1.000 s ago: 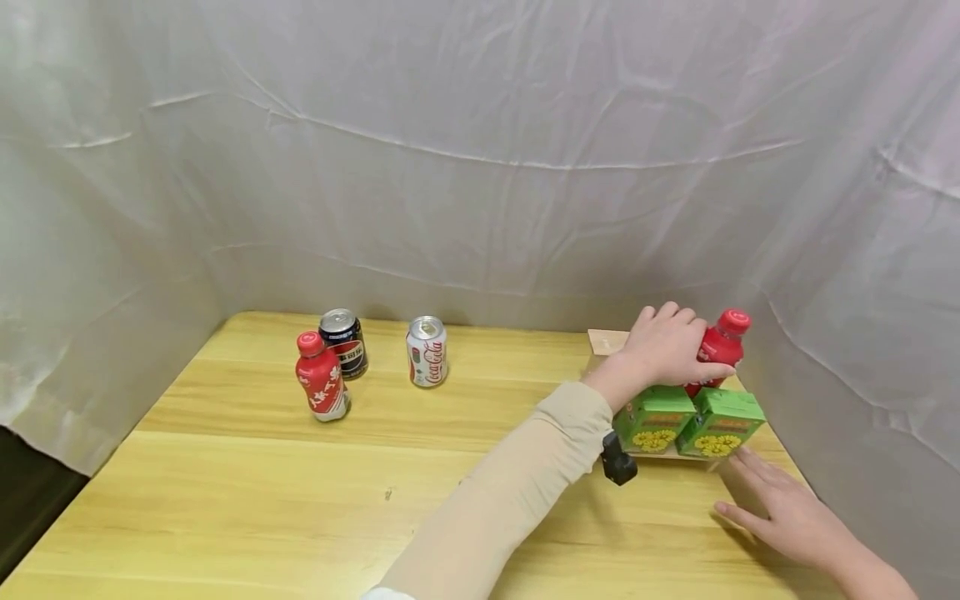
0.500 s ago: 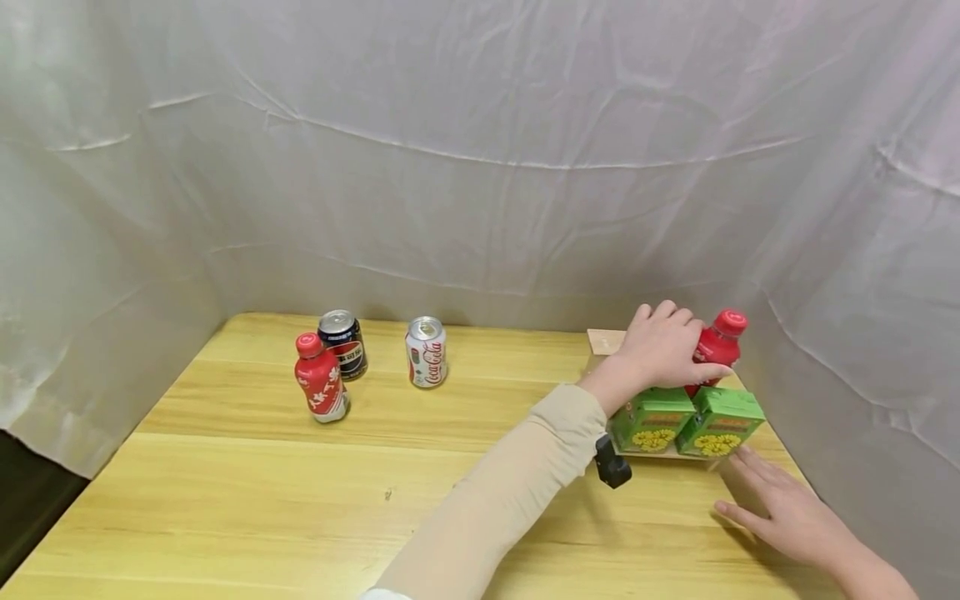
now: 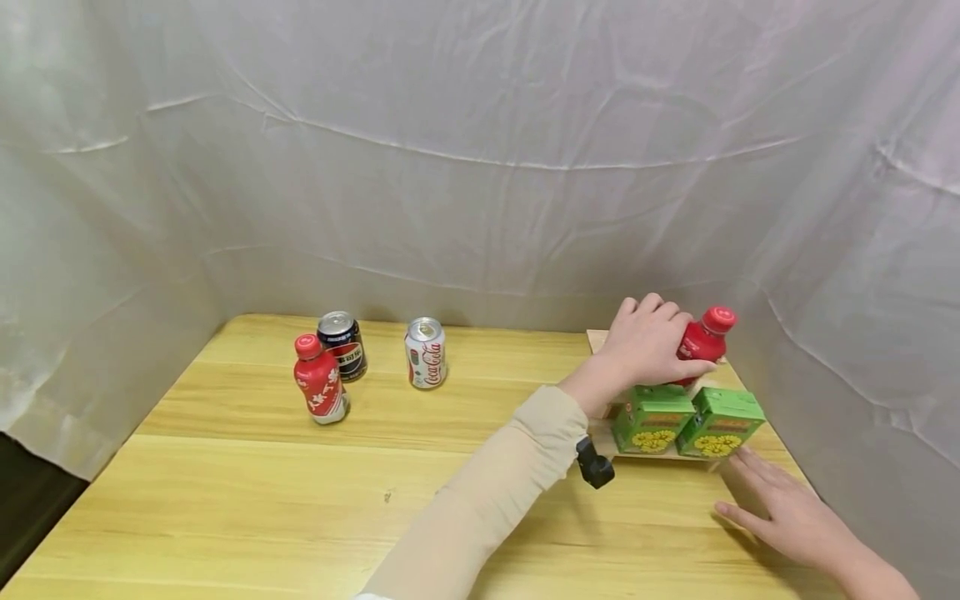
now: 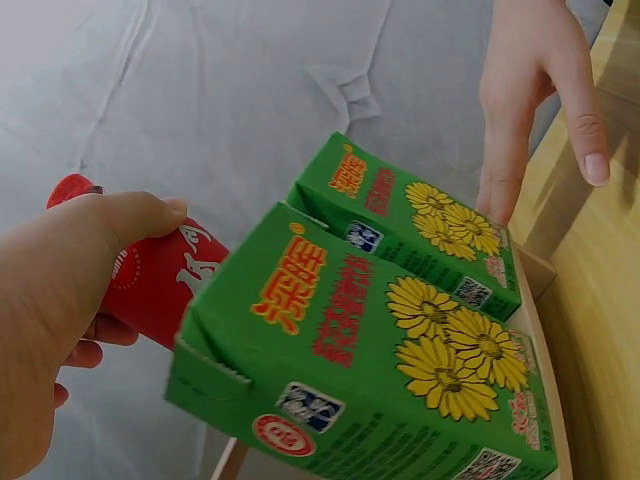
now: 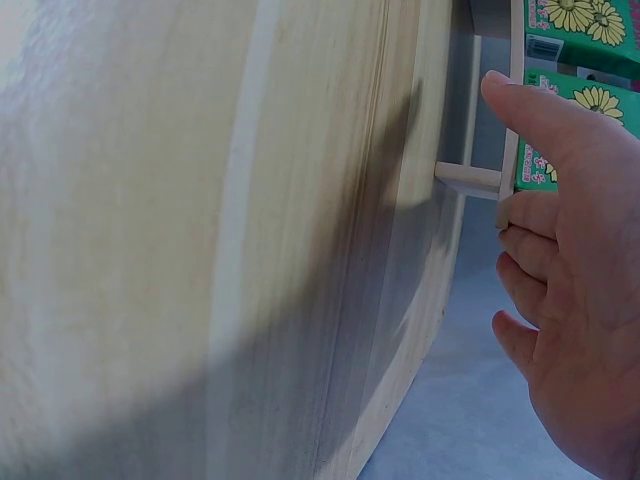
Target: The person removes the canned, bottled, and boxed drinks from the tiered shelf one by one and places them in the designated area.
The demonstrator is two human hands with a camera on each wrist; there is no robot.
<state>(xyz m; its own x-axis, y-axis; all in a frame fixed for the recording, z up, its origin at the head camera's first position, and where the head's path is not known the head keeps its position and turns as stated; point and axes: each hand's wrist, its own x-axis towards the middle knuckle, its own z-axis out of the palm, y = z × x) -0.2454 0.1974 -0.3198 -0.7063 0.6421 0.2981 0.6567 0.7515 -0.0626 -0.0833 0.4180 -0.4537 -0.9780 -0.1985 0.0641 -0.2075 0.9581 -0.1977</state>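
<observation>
Rack (image 3: 602, 340) holds two green cartons (image 3: 654, 423); left hand (image 3: 647, 343) grips red bottle (image 3: 702, 342); right hand (image 3: 783, 508) outstretched.

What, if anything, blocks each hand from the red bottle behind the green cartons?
Nothing visible stands between the left hand and the red bottle: its grip is directly on it. For the right hand, the two green cartons stand in between, in front of the bottle.

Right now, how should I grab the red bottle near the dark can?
I'd grip the red bottle round its rounded body below the cap, probably from the front left: it stands upright, with the dark can close behind on its right.
</observation>
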